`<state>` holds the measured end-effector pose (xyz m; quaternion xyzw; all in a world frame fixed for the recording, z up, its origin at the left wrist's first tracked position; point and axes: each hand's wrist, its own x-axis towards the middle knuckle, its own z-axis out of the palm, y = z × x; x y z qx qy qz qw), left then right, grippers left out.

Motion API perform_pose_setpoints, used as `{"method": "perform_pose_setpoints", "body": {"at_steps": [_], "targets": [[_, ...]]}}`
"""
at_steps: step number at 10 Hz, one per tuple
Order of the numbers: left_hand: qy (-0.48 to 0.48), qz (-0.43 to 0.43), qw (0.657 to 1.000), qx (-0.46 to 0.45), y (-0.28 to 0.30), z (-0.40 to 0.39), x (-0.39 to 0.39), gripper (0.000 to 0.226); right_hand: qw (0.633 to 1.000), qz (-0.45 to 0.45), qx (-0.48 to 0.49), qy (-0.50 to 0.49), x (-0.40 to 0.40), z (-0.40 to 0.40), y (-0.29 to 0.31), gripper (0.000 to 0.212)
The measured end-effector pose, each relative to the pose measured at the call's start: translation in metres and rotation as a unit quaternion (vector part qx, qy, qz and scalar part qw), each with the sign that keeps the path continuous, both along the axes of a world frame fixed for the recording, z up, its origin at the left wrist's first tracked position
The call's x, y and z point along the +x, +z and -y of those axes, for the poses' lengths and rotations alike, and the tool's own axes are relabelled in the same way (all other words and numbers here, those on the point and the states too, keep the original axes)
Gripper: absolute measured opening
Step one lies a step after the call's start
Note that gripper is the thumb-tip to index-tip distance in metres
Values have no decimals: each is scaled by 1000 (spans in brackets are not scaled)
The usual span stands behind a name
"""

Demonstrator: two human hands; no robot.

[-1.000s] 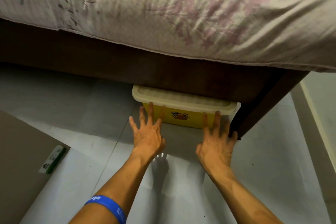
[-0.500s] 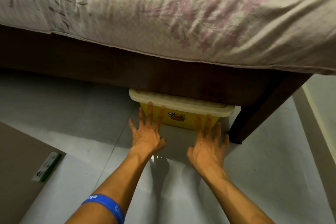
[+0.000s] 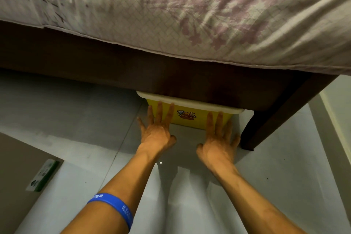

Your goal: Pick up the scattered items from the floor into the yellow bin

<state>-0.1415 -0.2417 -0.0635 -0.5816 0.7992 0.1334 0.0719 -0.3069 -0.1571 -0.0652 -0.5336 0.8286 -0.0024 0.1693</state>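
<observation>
The yellow bin (image 3: 190,118) has a cream lid and a duck sticker on its front wall. It stands on the floor, mostly tucked under the bed frame, with only its front showing. My left hand (image 3: 156,129) presses flat with straight fingers against the left part of the bin's front wall. My right hand (image 3: 218,138) presses flat against the right part, fingers spread. No loose items show on the floor.
The dark brown bed frame (image 3: 133,70) overhangs the bin, topped by a floral mattress cover (image 3: 190,15). A bed leg (image 3: 271,119) stands just right of my right hand. A brown board (image 3: 17,176) with a green-white label (image 3: 42,175) lies at left on the grey floor.
Both hands have pushed the bin farther under the bed; less of its lid shows now. Hands stay flat on its front.
</observation>
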Motion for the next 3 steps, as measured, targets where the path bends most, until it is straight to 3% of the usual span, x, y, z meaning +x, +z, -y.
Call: {"method": "perform_pose_setpoints", "body": {"at_steps": [3], "targets": [[10, -6, 1000, 18, 11, -4, -4, 101, 1000, 19, -7, -13, -7, -4, -2, 96]]}}
